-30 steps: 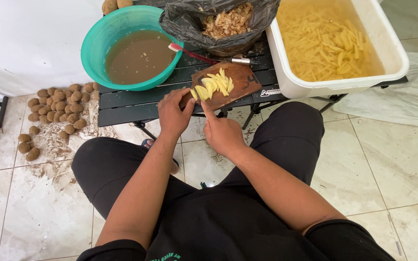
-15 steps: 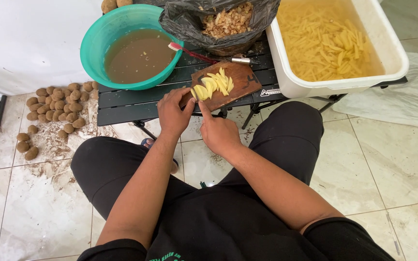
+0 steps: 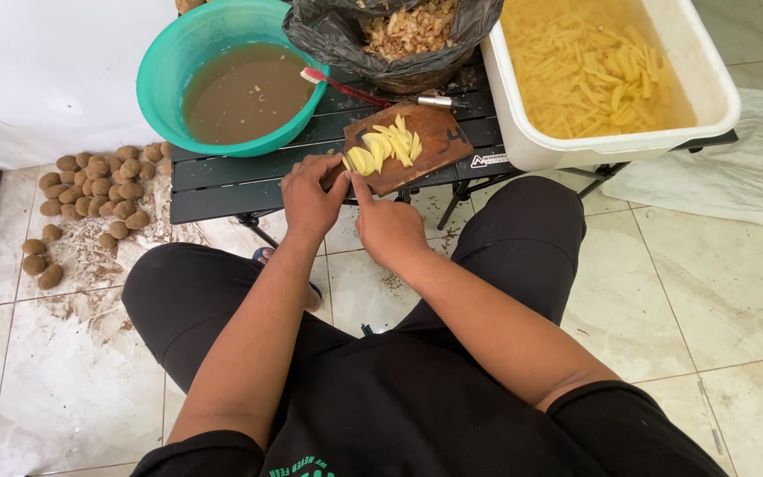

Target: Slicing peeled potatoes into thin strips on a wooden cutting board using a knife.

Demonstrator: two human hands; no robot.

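A brown wooden cutting board point(image 3: 439, 132) lies on a low black slatted table point(image 3: 222, 181). On it is a fanned stack of yellow potato slices and sticks point(image 3: 381, 146). My left hand point(image 3: 311, 196) curls over the near left end of the stack and holds the slices down. My right hand point(image 3: 388, 228) sits just right of it, closed, with the index finger stretched toward the slices. It seems to grip a knife, but the blade is almost wholly hidden between the hands.
A teal basin point(image 3: 156, 66) of murky brown water stands at the table's left. A red-headed brush point(image 3: 346, 87) leans on a black bag of peelings point(image 3: 328, 35). A white tub point(image 3: 523, 150) holds cut potato sticks in water. Unpeeled potatoes point(image 3: 99, 190) lie on the floor.
Both hands stay at the board's near edge. My right hand has shifted slightly toward the slices; nothing else has moved.
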